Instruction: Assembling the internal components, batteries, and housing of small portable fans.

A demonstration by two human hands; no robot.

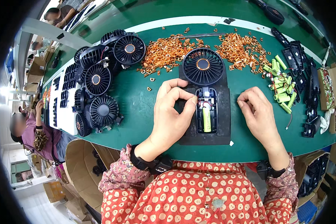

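A black handheld fan point(203, 67) lies on a dark mat point(223, 112) in front of me, its round grille away from me and its handle towards me. The handle point(217, 118) is uncovered, showing a green battery cell point(207, 119), thin wires and a small board. My left hand point(171, 114) is at the handle's left side, thumb and index finger pinched at its upper edge beside the wires; what they grip is too small to tell. Right of the mat, my right hand point(259, 114) hovers with curled fingers and thumb together; anything inside them is hidden.
Several black fans point(100, 80) are heaped at left beside a white tray point(69, 102) of black parts. Orange clips point(164, 54) lie in piles at the back. Green battery cells point(282, 84) and black casings point(311, 89) lie at right. A co-worker point(41, 134) sits at far left.
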